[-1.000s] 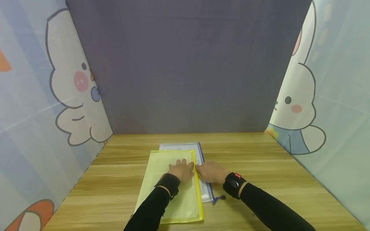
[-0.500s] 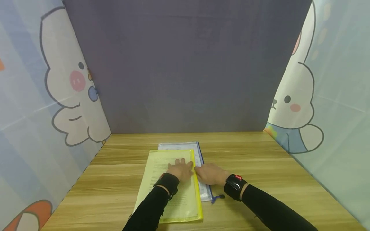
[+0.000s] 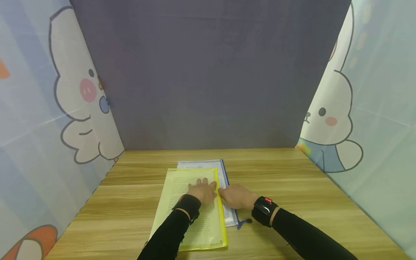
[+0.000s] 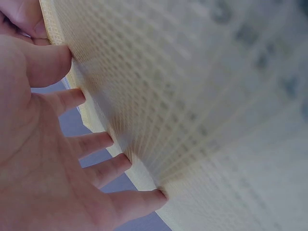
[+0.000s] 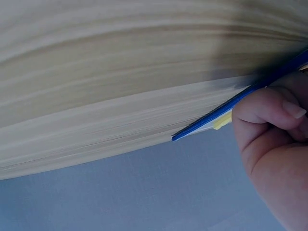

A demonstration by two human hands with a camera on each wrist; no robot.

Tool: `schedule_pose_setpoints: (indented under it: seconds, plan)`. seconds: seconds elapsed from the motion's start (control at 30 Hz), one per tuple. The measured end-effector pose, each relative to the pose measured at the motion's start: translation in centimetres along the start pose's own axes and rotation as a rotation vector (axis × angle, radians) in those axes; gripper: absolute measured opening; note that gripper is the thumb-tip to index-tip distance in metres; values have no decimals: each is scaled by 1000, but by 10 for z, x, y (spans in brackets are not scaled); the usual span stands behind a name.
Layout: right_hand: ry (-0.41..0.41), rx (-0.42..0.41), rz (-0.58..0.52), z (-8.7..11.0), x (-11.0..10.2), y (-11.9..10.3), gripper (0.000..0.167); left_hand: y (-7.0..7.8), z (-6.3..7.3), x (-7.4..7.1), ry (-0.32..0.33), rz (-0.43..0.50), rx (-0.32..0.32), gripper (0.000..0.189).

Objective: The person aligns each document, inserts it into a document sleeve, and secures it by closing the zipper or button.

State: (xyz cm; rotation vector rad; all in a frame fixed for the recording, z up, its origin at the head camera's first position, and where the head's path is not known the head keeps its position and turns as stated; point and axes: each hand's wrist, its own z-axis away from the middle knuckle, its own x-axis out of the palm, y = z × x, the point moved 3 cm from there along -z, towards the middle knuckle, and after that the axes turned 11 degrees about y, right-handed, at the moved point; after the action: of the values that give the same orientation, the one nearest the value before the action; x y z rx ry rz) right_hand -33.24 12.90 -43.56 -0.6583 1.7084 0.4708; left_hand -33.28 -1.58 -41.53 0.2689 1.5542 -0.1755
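Note:
A yellow mesh zip folder [image 3: 201,238] with a printed sheet showing through lies on the table, its long bright yellow edge to the right. My left hand [image 3: 203,191] rests on its upper half with fingers spread; the straight fingers [image 4: 113,202] touch the mesh in the left wrist view. At the yellow edge, my right hand [image 3: 236,196] has its thumb and curled index finger together, pinching there; what lies between them is hidden. Beneath the yellow folder is a clear zip folder [image 3: 198,164] with a blue edge [image 5: 216,115], partly covered.
The wooden table [image 3: 136,206] extends on both sides of the folders. A blue zipper pull [image 3: 242,223] sticks out at the lower right corner of the clear folder. A grey panel [image 3: 208,79] stands behind, with cartoon-printed curtains [image 3: 35,144] at the sides.
Both hands keep their places on the folders. The whole head view has shifted very slightly; nothing else visibly differs.

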Motion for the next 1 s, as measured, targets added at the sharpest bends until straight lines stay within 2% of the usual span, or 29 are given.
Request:
schedule_pose_setpoints:
  seconds: [0.3,1.0]
  plan:
    - [-8,-30,-11,7,3,-2,19,0,0,2,-4,-10,3,54]
    - [-86,-3,-66,17,-6,-10,23,-3,-5,0,2,-10,18,53]
